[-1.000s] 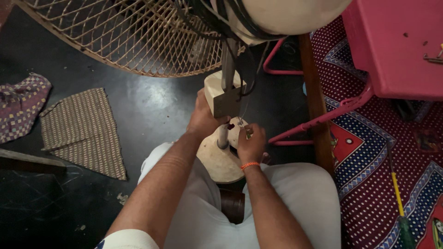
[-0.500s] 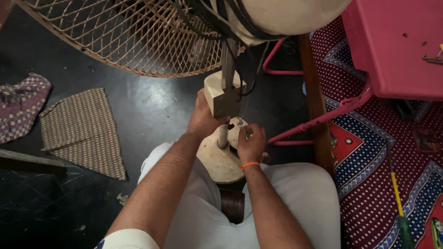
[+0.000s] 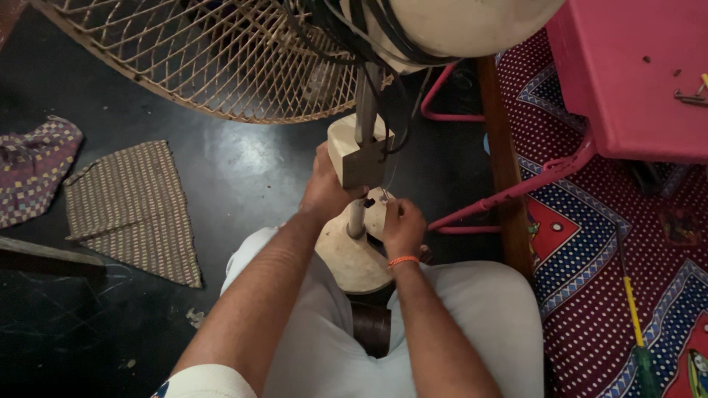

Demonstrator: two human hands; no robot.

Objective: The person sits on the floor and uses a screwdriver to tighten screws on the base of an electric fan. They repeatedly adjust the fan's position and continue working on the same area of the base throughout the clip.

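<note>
Barely shifted since half a second ago: both hands at the same spot on the fan, wire still pinched.

Left hand (image 3: 324,193) wrapped around the pole (image 3: 357,218) just below the switch box (image 3: 359,153), fingers curled shut on it, thumb side toward the box. Right hand (image 3: 402,225) just right of the pole, over the round base (image 3: 354,258), fingertips pinched closed on something thin and light, seemingly a wire (image 3: 385,193) running up toward the box; too fine to say for sure. Orange band (image 3: 403,261) on the right wrist.

Pole rising from the base between the knees, hands on either side of it and nearly touching. Fan grille (image 3: 199,59) left of and above the pole, cut off by the top edge. Motor housing (image 3: 457,26) above the pole, also cut off, with dark cables hanging down to the box.

Well left of the pole, two woven cloths (image 3: 136,210) on the dark floor. Right of the pole, a wooden strip (image 3: 505,162), then a pink stool (image 3: 627,74) on a patterned rug (image 3: 590,295). Yellow-and-green screwdriver (image 3: 638,324) on the rug, far right of the base, its handle partly out of frame.

Front of the box hidden from this angle; base partly covered by the hands.
</note>
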